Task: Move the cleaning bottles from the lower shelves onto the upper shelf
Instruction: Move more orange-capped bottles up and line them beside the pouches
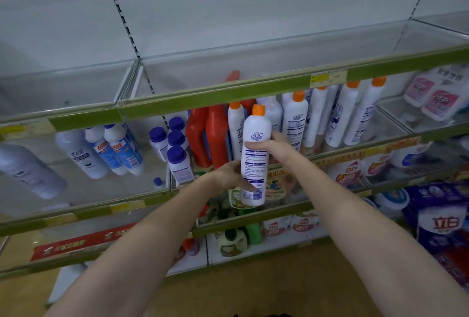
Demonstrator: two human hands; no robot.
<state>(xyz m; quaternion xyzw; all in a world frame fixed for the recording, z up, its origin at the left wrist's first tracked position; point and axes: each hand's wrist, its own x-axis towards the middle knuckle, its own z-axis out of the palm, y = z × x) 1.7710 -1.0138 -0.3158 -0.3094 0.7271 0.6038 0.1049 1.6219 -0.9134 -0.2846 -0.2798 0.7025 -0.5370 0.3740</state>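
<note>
Head view: both hands, left hand point(227, 177) and right hand point(278, 146), gripped an upright white orange-capped bottle point(253, 156) at frame centre.

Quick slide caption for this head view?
Both hands, left hand and right hand, grip a white orange-capped cleaning bottle upright before the stocked lower shelf, below the upper shelf.

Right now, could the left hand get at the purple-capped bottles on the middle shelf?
Probably not at once: the left hand grips the lower part of the white orange-capped bottle, shared with the right hand. Once freed, the purple-capped bottles stand just left of it, nothing in front.
</note>
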